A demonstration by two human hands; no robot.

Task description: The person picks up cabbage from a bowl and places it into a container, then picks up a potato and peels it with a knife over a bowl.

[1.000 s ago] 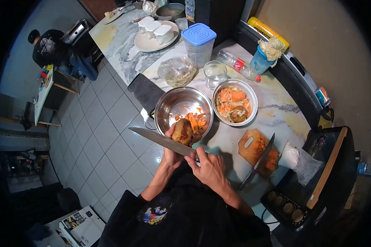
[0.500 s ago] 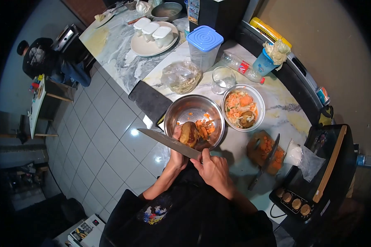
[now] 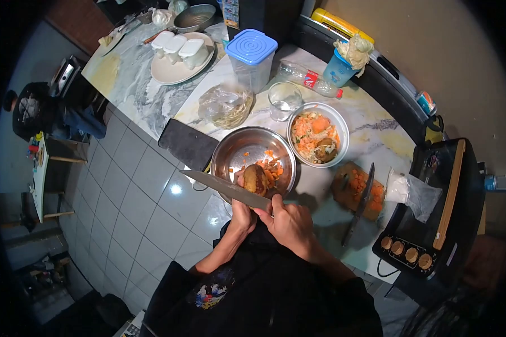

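Observation:
My left hand is wrapped round a brown-skinned potato, held over a steel bowl. In my right hand is the handle of a wide-bladed knife. Its blade points left and lies across the near side of the potato, hiding part of my left fingers. Diced carrot pieces lie in the bottom of the bowl. Just beyond it, a white bowl holds shredded orange and pale food with a brown piece on top.
A second knife rests on a cutting board with carrot bits, right of the bowl. Nearby are a black griddle, a glass, a plastic bottle, a bag and a blue-lidded container. A person is at the far left.
The camera view has shifted, so the counter things sit further left. Both hands keep their hold on the potato and the knife, with the blade still across the potato's near side.

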